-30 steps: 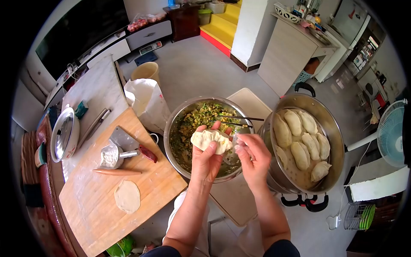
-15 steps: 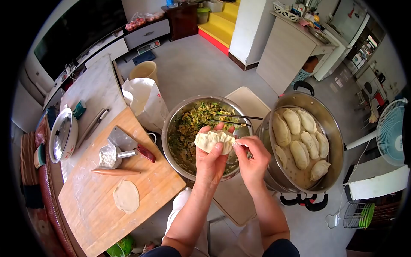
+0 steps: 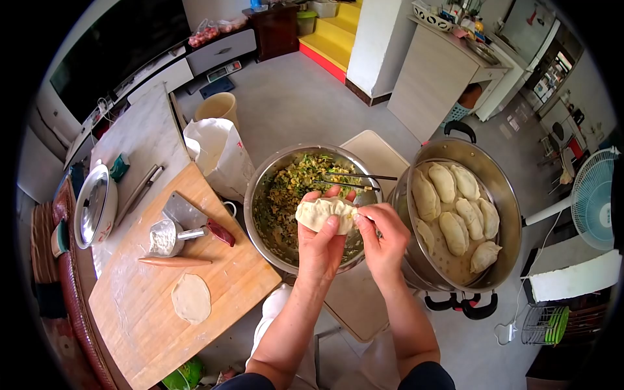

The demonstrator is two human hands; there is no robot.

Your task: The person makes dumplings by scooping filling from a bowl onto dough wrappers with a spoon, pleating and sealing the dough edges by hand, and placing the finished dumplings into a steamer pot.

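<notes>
From where I stand, the long pale surface (image 3: 140, 140) runs along the left, and on the near left a wooden board (image 3: 234, 286) spreads out, dusted here and there with white. A low beige surface (image 3: 354, 312) shows in the middle, at the near and far sides of a steel bowl (image 3: 255, 224). To the right stands a big steamer pot (image 3: 510, 224), several plump dumplings (image 3: 454, 234) lying on its perforated tray. The bowl holds chopped green and yellow filling (image 3: 296, 179) (a colourful heap, that), and 2 dark chopsticks (image 3: 361, 175) reach over its right rim. On the board are a cleaver (image 3: 184, 208), a rolling pin (image 3: 175, 262), a metal cup (image 3: 164, 237) of white powder and, nearer, 1 flat dough round (image 3: 191, 299).

Over the bowl's near right part, the left hand (image 3: 322, 247) has its grip curled round 1 pleated dumpling (image 3: 318, 212), thumb on the near side. The right hand (image 3: 383, 237) keeps a narrow grip, thumb and fingertips pinching the dumpling's right end.
</notes>
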